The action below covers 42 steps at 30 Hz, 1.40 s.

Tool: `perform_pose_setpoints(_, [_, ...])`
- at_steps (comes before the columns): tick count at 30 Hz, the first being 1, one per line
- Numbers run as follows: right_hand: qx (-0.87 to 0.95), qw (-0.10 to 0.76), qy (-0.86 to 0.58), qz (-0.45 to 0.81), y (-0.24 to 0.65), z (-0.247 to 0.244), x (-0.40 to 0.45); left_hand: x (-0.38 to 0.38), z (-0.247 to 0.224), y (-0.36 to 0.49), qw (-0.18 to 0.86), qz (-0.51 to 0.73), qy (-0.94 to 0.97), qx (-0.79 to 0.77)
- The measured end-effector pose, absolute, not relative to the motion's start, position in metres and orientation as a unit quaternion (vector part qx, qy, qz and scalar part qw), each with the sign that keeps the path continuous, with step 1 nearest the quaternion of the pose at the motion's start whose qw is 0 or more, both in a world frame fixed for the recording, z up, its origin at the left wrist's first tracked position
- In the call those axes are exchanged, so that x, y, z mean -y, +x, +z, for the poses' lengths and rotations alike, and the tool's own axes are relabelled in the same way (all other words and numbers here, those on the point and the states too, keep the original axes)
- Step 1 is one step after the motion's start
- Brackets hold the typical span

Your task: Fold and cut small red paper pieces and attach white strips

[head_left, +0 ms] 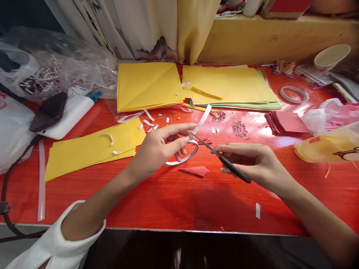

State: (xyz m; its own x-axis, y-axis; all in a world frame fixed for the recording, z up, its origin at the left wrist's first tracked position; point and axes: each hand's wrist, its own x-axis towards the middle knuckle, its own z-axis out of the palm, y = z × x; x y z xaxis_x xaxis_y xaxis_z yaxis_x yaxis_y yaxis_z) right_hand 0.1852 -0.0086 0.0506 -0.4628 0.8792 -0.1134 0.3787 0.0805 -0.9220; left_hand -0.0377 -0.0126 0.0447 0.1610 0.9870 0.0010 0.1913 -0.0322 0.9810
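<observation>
My left hand (pixel 165 144) holds a roll of white tape (pixel 193 154), which hangs below its fingers. A loose strip of tape (pixel 203 118) sticks up past the fingertips. My right hand (pixel 249 160) grips black-handled scissors (pixel 234 169) whose blades reach left to the tape beside my left fingertips. Whether the blades touch the strip I cannot tell. Under the hands, a folded piece of red paper (pixel 196 171) lies on the red table (pixel 157 201).
Yellow paper stacks (pixel 151 84) lie at the back, with yellow strips (pixel 92 149) at left. White scraps are scattered about. At right are dark red paper squares (pixel 286 123), a yellowish plastic cup (pixel 316 147) and another tape roll (pixel 294 95). A phone (pixel 49 112) rests on a white box at left.
</observation>
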Motion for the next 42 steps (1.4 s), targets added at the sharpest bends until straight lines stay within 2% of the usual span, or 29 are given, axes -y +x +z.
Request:
perform_pose_setpoints(8, [0.642,0.212,-0.465,0.572,0.188,0.052,0.008,0.014,0.046,-0.035,0.481,0.414,0.587,-0.502])
perform_pose_setpoints(15, [0.706,0.208,-0.437,0.517,0.193,0.039,0.008,0.011,0.046,-0.034,0.466,0.444,0.587,-0.491])
perform_pose_setpoints(24, [0.724,0.175,-0.441,0.5,0.187,0.044,0.01,0.009,0.04,-0.033,0.597,0.489,0.455,-0.444])
perform_pose_setpoints(29, [0.743,0.182,-0.426,0.484,0.182,0.042,0.012,0.004,0.041,-0.041,0.54,0.53,0.472,-0.452])
perform_pose_setpoints(34, [0.74,0.216,-0.433,0.467,0.182,0.038,0.01,0.005,0.046,-0.042,0.541,0.388,0.549,-0.505])
perform_pose_setpoints(37, [0.784,0.191,-0.419,0.415,0.184,0.04,0.008,0.008,0.051,-0.041,0.566,0.368,0.558,-0.483])
perform_pose_setpoints(40, [0.822,0.168,-0.405,0.363,0.187,0.043,0.006,0.01,0.055,-0.043,0.517,0.393,0.579,-0.493])
perform_pose_setpoints(42, [0.827,0.189,-0.415,0.329,0.191,0.046,0.004,0.01,0.057,-0.045,0.448,0.41,0.602,-0.518])
